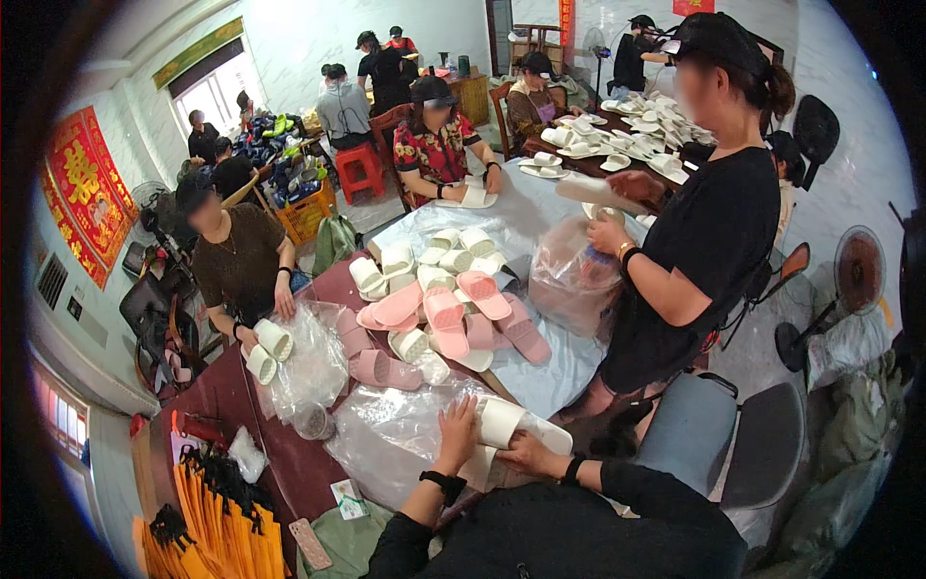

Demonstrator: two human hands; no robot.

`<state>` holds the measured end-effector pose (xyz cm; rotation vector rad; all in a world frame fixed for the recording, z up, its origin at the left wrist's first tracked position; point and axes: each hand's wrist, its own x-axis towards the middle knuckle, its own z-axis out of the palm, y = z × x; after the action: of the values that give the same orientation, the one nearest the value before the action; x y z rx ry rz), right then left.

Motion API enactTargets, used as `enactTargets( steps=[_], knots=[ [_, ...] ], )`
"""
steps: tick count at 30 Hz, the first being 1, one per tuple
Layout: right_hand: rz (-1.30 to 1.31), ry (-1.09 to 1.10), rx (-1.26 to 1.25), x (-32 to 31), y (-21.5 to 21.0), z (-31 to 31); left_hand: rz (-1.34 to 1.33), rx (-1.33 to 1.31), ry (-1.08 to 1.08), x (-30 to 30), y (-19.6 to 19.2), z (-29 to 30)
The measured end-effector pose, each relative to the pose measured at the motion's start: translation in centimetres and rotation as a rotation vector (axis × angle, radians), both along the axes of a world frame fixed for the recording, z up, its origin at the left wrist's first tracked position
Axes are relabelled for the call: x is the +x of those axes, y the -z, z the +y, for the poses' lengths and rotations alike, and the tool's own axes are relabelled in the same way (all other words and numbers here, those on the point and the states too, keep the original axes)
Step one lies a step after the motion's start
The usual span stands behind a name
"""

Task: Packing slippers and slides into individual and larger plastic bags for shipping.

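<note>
At the near edge of the table, a white slipper (501, 421) with a broad strap lies between my two hands. My right hand (529, 452) is closed on its side, just below the strap. Fingers spread, my left hand (458, 431) touches the strap end on the left; its thumb is hard to make out. Part of another pale slipper (477, 470) shows beneath my hands. Clear plastic (381, 434) lies under and left of them. Beyond is a heap of white, pink (446, 320) and mauve slippers (521, 329).
A co-worker at the left handles white slippers (274, 340) over a plastic bag (304, 362). Another stands at the right beside a large clear bag (576, 280). Orange bags with black straps (227, 516), a phone (309, 543) and a small box (348, 499) are at the lower left. Chairs (687, 425) stand right.
</note>
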<state>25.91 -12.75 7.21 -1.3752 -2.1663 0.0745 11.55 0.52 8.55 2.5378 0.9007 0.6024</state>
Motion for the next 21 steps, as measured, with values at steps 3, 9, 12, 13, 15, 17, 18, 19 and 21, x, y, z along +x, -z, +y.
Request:
enactTargets(
  steps=[3,9,12,13,15,17,18,19,21],
  knots=[
    [0.016,0.009,0.048,0.1,0.0,-0.2,0.021,0.054,0.061,0.6,-1.0,0.0],
    [0.011,-0.027,-0.044,0.2,1.1,-0.2,0.036,0.067,0.164,0.8,-1.7,0.4],
    [-0.020,-0.023,-0.089,0.4,1.6,0.0,0.023,0.096,0.237,1.0,-2.0,0.1],
    [-0.040,-0.023,-0.104,0.4,1.7,0.1,0.022,0.142,0.273,1.0,-2.1,-0.1],
    [0.026,0.005,-0.063,0.0,0.7,0.4,0.051,0.180,0.297,0.8,-1.7,-0.8],
    [0.092,0.038,-0.021,-0.3,0.3,0.8,0.077,0.151,0.371,0.8,-2.2,-1.6],
    [0.104,0.050,0.044,-0.3,0.3,1.1,0.077,0.151,0.368,0.9,-2.3,-1.9],
    [0.115,0.062,0.110,-0.2,0.4,1.3,0.056,0.112,0.433,1.0,-2.2,-2.2],
    [0.068,0.157,-0.032,-0.5,1.7,1.6,0.026,0.033,0.547,1.0,-2.8,-3.0]
  ],
)
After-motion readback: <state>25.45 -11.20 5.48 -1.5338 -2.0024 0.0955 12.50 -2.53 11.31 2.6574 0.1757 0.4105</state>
